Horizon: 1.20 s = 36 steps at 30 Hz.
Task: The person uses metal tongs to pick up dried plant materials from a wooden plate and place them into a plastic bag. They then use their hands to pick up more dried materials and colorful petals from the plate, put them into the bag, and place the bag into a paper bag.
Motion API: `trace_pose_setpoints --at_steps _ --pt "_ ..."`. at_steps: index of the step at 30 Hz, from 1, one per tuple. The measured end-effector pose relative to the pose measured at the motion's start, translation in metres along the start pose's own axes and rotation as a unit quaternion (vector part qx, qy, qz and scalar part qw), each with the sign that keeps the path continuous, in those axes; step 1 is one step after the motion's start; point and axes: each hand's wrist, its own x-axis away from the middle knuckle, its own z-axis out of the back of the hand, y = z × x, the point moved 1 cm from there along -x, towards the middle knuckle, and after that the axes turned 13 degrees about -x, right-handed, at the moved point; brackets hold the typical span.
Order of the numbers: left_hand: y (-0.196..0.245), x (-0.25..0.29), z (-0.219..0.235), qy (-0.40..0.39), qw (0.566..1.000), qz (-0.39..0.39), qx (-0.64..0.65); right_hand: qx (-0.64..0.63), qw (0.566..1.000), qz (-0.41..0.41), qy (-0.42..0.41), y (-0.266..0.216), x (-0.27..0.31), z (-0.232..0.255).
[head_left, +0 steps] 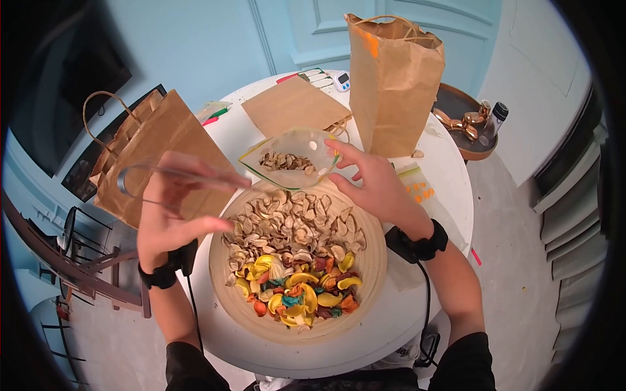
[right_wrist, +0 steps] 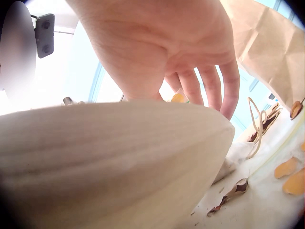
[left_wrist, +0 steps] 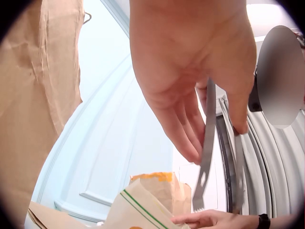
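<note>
My left hand (head_left: 173,208) holds metal tongs (left_wrist: 206,143) between thumb and fingers, left of the bag, their arms apart with nothing between the tips. In front of my right hand (head_left: 375,189) a clear zip bag (head_left: 303,176) gapes, dried tan petals (head_left: 287,161) inside. Thumb and fingers of that hand grip the bag's right edge. Below both hands stands a round wooden bowl (head_left: 225,287). Tan dried pods (head_left: 293,218) fill its far half; yellow, orange, teal and dark red dried pieces (head_left: 303,293) lie in the near half.
One brown paper bag (head_left: 176,143) stands at the left, another (head_left: 394,91) at the back right. A flat paper bag (head_left: 297,107) lies behind the zip bag. A second zip bag with orange pieces (head_left: 420,192) is on the right of the white table (head_left: 450,169), and a small timer (head_left: 341,81) at the back.
</note>
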Motion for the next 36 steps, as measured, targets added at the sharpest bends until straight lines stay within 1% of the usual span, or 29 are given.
trace_pose_setpoints --at_steps 2,6,9,10,13,16,18,21,25,28,31,34,36 --pt "-0.005 0.006 0.009 -0.075 0.997 -0.01 -0.002 0.001 1.0 -0.008 -0.001 -0.002 0.0 0.001" --pt "-0.011 0.002 0.004 -0.184 0.978 0.082 -0.053 0.012 1.0 -0.016 -0.005 0.001 0.0 -0.002" --pt "-0.021 -0.006 -0.005 -0.252 0.963 0.079 -0.045 0.019 1.0 0.006 0.001 0.002 0.002 -0.003" --pt "-0.02 -0.008 -0.009 -0.259 0.957 0.127 -0.018 0.018 1.0 0.002 -0.001 0.002 0.002 -0.003" --pt "-0.032 -0.008 -0.02 -0.249 0.961 0.123 0.006 0.016 1.0 -0.007 -0.008 0.001 0.001 -0.002" --pt "-0.038 -0.01 -0.026 -0.258 0.958 0.121 -0.026 0.011 1.0 -0.008 -0.011 0.001 0.001 -0.003" --pt "-0.039 -0.011 -0.031 -0.261 0.957 0.129 -0.008 0.005 1.0 -0.004 -0.012 0.001 0.002 -0.003" --pt "-0.041 -0.012 -0.033 -0.261 0.956 0.136 0.016 0.01 0.999 -0.043 -0.026 -0.006 0.001 -0.001" --pt "-0.041 -0.013 -0.034 -0.26 0.955 0.143 0.025 0.012 0.998 -0.044 -0.033 -0.006 0.002 -0.001" --pt "-0.047 -0.009 -0.036 -0.242 0.954 0.163 0.063 0.009 0.998 -0.042 -0.036 -0.005 0.002 -0.002" --pt "-0.05 -0.009 -0.035 -0.229 0.959 0.159 0.053 0.008 0.998 -0.041 -0.039 -0.002 0.001 -0.003" --pt "-0.05 -0.009 -0.034 -0.213 0.968 0.133 0.008 0.015 0.998 -0.042 -0.039 -0.003 0.001 -0.002" --pt "-0.049 -0.009 -0.031 -0.211 0.974 0.082 -0.012 0.02 0.998 -0.043 -0.04 -0.005 0.001 -0.002"
